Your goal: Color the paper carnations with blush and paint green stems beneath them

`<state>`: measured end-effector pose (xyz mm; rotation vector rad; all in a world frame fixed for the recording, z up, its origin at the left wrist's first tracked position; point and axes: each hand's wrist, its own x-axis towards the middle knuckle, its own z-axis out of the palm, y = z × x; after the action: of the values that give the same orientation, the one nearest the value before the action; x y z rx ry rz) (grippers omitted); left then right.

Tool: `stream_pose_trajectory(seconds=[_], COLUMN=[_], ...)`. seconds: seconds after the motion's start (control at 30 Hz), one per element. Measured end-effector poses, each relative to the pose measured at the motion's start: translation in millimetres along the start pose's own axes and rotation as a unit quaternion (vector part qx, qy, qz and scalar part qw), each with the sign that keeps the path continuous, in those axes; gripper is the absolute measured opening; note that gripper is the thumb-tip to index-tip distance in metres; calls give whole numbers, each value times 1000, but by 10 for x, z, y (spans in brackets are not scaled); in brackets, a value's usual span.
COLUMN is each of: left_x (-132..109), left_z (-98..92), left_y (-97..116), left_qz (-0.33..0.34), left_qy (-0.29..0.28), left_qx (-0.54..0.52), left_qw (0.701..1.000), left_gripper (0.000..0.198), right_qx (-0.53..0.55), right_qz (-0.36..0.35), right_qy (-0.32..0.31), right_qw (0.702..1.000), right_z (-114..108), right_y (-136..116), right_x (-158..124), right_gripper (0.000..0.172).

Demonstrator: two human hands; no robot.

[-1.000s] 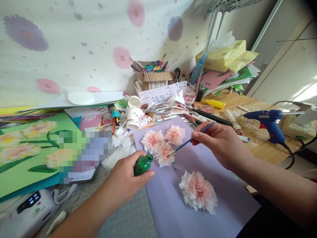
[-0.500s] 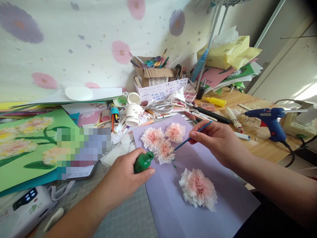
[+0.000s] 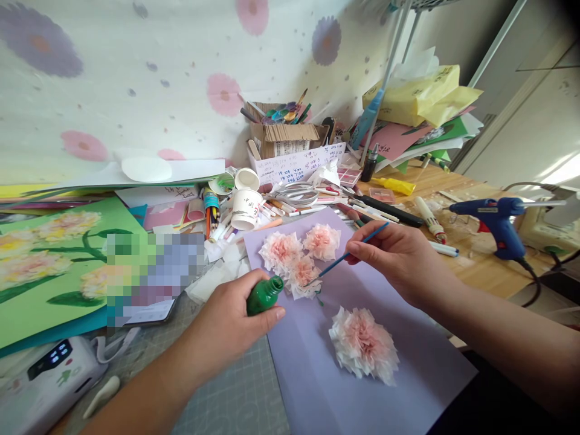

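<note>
My left hand [image 3: 235,314] is wrapped round a small green paint bottle [image 3: 263,297], its uncapped mouth tilted up to the right. Between thumb and fingers, my right hand [image 3: 385,254] holds a thin blue paintbrush [image 3: 353,252]. The brush tip is at the lower edge of a pink-and-white paper flower [image 3: 304,275]; whether it touches cannot be made out. Two similar flowers sit close above it on a purple sheet [image 3: 308,356]. A larger paper flower [image 3: 364,345] lies nearer to me. Just below the brush tip, a short green paint mark [image 3: 320,298] shows on the sheet.
A blue glue gun [image 3: 493,217] stands on the wooden table at right. Paper cups [image 3: 246,209], pens and scissors crowd the back before a cardboard box [image 3: 283,142]. Left are a green flower picture [image 3: 54,272], a blurred phone and a white device [image 3: 58,377] on a grey cutting mat [image 3: 235,393].
Both hands keep nearly the same pose, with bottle and brush almost still. The whole view has shifted very slightly.
</note>
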<state>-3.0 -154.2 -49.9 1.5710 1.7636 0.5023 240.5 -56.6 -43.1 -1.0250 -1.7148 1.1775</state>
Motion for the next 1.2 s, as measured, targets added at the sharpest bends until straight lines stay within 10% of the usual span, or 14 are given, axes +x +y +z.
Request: stream_pose_trajectory(seconds=[1.2], left_x=[5], left_z=[-5], left_y=[-25], left_qz=[-3], left_qy=[-9], left_qx=[17], left_qw=[1000], left_gripper=[23], right_qx=[-29], right_qz=[-28], right_qy=[17], right_qw=[999], right_z=[2], right_y=[-23], right_x=[-11], right_gripper=[17])
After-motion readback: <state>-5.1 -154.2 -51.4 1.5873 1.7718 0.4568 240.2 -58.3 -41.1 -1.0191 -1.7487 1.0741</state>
